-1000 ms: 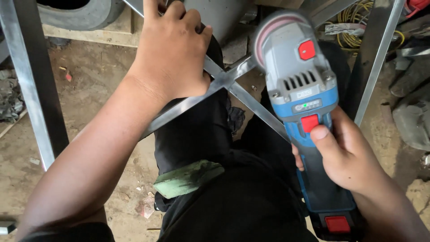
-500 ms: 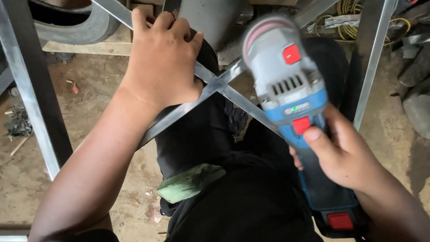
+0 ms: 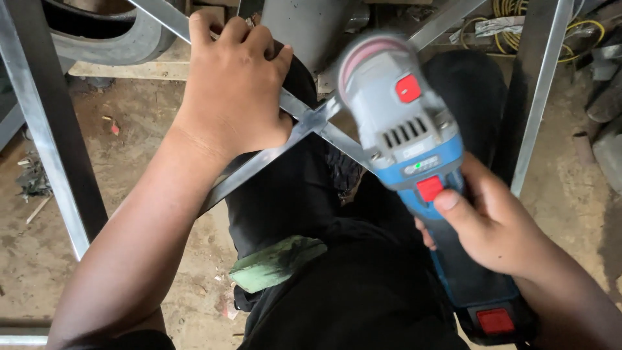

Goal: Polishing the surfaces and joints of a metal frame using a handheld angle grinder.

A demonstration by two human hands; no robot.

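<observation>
At the far left a grey metal upright (image 3: pixel 48 136) of the frame ran from the top edge down toward the lower left. Behind it, at the top left corner, a worn tyre (image 3: pixel 97 32) lay on the dirt floor (image 3: pixel 149 214).

My left hand (image 3: pixel 233 91) lay palm down on the crossed flat bars (image 3: pixel 285 146), fingers curled over the upper-left bar and closed around it, just left of the point where the two bars crossed. My left forearm ran from there to the lower left corner.

Below the crossing, my legs in black trousers (image 3: pixel 350 291) filled the centre. A green folded pad (image 3: pixel 275 262) rested on the left thigh.

Just right of the crossing, my right hand (image 3: pixel 495 230) gripped the body of the blue and grey angle grinder (image 3: pixel 414 149). The fingers were wrapped shut around the blue housing and the thumb rested against the red switch (image 3: pixel 429 188). The grinder head pointed up toward the crossing; its disc end was blurred, so I could not tell whether it touched the bars. A red battery catch (image 3: pixel 495 321) showed at the lower end.

At the right, a second grey upright (image 3: pixel 541 91) stood, with yellow cable (image 3: pixel 518 13) coiled behind it at the top right corner.
</observation>
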